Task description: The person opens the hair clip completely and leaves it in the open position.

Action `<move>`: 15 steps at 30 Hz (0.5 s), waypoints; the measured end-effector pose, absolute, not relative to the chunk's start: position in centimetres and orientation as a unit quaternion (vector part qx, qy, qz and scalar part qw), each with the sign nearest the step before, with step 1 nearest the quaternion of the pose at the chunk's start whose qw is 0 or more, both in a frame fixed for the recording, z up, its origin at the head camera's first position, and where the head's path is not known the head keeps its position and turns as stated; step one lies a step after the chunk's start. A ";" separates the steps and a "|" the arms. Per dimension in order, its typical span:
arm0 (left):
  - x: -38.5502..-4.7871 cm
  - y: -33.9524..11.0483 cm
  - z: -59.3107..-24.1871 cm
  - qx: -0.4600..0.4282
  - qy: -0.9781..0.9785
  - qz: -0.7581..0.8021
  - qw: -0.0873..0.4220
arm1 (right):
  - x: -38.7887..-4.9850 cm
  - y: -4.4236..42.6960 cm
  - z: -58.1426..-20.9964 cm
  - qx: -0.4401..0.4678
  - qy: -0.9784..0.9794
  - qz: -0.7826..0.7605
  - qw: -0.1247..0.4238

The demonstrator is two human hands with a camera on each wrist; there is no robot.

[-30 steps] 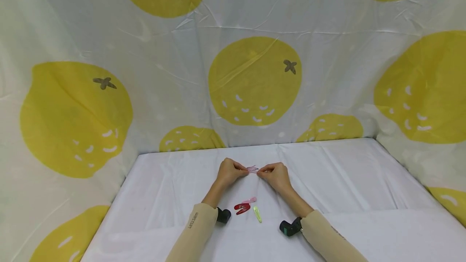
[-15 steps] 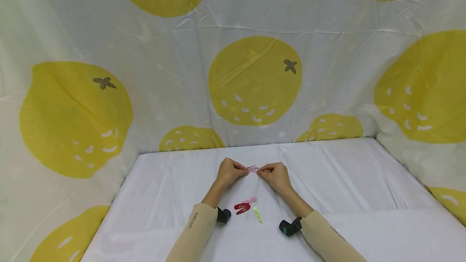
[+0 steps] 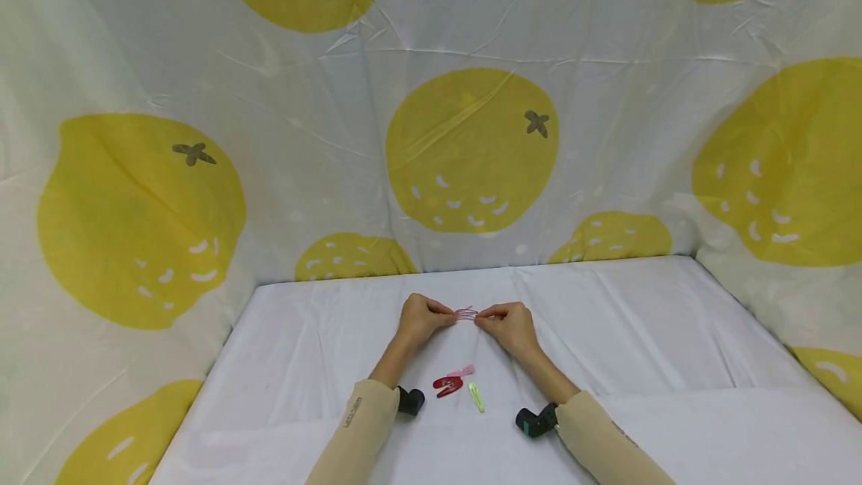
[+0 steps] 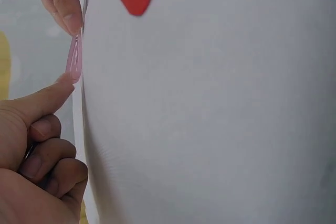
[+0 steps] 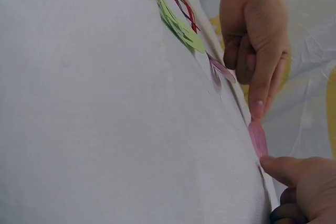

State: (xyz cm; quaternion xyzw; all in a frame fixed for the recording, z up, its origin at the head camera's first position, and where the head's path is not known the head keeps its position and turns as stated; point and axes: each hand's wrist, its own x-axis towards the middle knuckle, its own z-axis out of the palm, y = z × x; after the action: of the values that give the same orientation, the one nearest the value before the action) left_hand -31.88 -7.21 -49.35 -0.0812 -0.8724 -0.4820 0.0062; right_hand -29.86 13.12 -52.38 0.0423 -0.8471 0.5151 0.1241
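Observation:
A pink hair clip (image 3: pixel 466 314) is stretched between the two hands above the white cloth. The left hand (image 3: pixel 419 319) pinches its left end between thumb and forefinger; the right hand (image 3: pixel 511 326) pinches its right end. In the left wrist view the pink clip (image 4: pixel 75 60) runs between the left hand's fingertips below and the right hand's above. The right wrist view also shows this clip (image 5: pixel 258 138) held at both ends. Nearer the body lie a red clip (image 3: pixel 448 385), a second pink clip (image 3: pixel 462 370) and a yellow-green clip (image 3: pixel 477 397).
White cloth (image 3: pixel 303 365) covers the table. Behind it and at both sides hangs a curtain (image 3: pixel 323 171) with yellow lemon prints. Black wrist cameras sit at the left wrist (image 3: pixel 411 400) and the right wrist (image 3: pixel 536 421).
The left hand and forearm have shifted slightly to the left, and the pinched clip's left end went with them. The right hand and the clips on the cloth look unmoved.

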 end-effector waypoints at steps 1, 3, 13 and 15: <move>-31.8 -7.4 -49.3 -0.081 -0.870 -0.486 0.010 | -29.9 13.2 -52.4 0.041 -0.845 0.519 0.120; -31.7 -7.7 -49.3 -0.074 -0.867 -0.493 0.013 | -29.9 13.3 -52.3 0.034 -0.840 0.530 0.108; -29.0 -9.5 -48.3 -0.059 -0.851 -0.520 -0.044 | -27.7 14.6 -51.4 0.023 -0.820 0.571 0.010; -28.3 -9.7 -47.9 -0.071 -0.849 -0.519 -0.068 | -26.8 14.7 -51.1 0.025 -0.820 0.571 -0.010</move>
State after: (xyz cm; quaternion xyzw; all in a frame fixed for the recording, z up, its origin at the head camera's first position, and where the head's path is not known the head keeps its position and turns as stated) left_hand -28.30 -9.74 -47.91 -0.0714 -0.8491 -0.5190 -0.0678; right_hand -26.79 14.74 -51.08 0.0247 -0.8202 0.5715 -0.0104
